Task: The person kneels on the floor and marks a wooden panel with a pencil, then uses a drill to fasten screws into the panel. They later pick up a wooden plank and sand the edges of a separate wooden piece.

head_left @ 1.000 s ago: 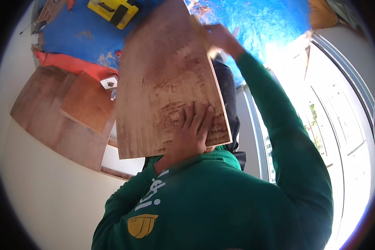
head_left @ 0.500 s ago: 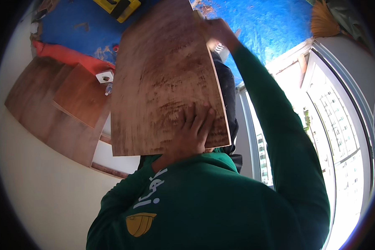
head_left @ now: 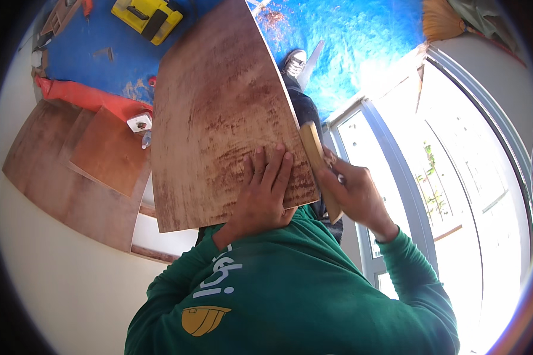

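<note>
A brown plywood panel (head_left: 219,112) with dark, streaky patches slants away from my torso, its near edge against my green sweatshirt. My left hand (head_left: 263,192) lies over its near right corner, four fingers stretched across the face and the thumb at the near edge, holding it. At the panel's right edge, my right hand (head_left: 352,189) is closed on a long, narrow tan sanding block (head_left: 314,160). The block runs along that edge; whether it touches the edge I cannot tell. Its underside is hidden.
More plywood sheets (head_left: 71,171) lean at the left, beside a red cloth (head_left: 95,94) and a white socket box (head_left: 139,122). A yellow-and-black tool case (head_left: 148,18) rests on blue floor sheeting (head_left: 361,41). My shoe (head_left: 295,61) and a saw blade (head_left: 311,65) show beyond the panel. A glass door (head_left: 397,195) stands right.
My right hand has drawn the sanding block from the panel's far right edge back toward me, near the close corner. The left hand stays on the panel; the view has shifted slightly.
</note>
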The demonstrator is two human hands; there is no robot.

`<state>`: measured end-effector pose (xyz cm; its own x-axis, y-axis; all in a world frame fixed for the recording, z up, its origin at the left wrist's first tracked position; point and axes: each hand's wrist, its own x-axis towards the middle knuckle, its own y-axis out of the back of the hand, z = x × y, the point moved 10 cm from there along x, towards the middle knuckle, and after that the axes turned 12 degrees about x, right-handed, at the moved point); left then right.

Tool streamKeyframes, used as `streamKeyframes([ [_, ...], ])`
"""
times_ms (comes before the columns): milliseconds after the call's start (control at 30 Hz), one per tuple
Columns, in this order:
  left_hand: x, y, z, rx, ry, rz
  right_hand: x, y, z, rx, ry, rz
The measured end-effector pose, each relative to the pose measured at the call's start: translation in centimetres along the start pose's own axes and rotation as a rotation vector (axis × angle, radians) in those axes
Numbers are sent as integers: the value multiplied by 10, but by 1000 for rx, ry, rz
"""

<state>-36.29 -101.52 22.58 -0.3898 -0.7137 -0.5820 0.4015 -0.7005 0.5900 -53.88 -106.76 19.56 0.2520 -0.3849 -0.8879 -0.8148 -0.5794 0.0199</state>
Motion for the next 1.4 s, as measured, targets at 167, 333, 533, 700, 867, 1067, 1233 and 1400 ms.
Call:
streamKeyframes([
  [167,0,-7,-3,-13,22,-51,231,-14,-9,-11,91,55],
  [333,0,1,-2,55,-11,31,385,-28,31,155,-183,50],
  [533,1,2,-3,20,2,36,196,-2,3,-135,186,8],
  [700,-1,6,-3,-13,8,46,-23,-10,-29,-68,-78,-109],
  [867,1,16,0,-35,17,60,-42,-6,-57,15,66,2],
  [1067,3,15,-6,6,21,73,136,-11,-27,-39,92,46],
  [1233,12,28,-7,42,-23,233,255,-18,-14,-50,-19,10],
  [1400,18,30,-6,104,-56,232,345,-9,-33,-111,78,54],
])
